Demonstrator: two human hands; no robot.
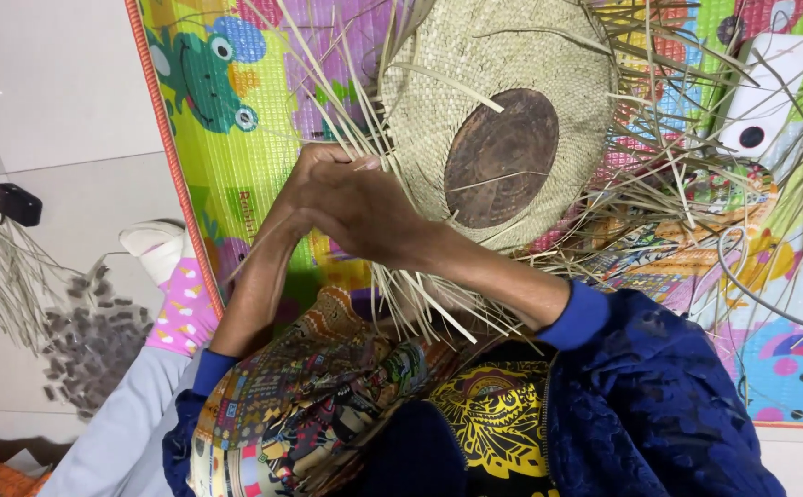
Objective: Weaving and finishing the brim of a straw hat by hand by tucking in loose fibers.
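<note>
Straw strands (364, 138) sit pinched between both overlapping hands (351, 202) beside the woven hat (502, 120).

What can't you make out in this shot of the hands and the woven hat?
Head view only:
- Left hand: mostly hidden behind the right hand, so its grip is unclear.
- Fingertips of both hands: buried in the loose straw strands.
- Woven hat: top cut off by the frame edge.
- White device: screened by straw, kind unclear.
- Black object on the floor: too small to identify.
</note>
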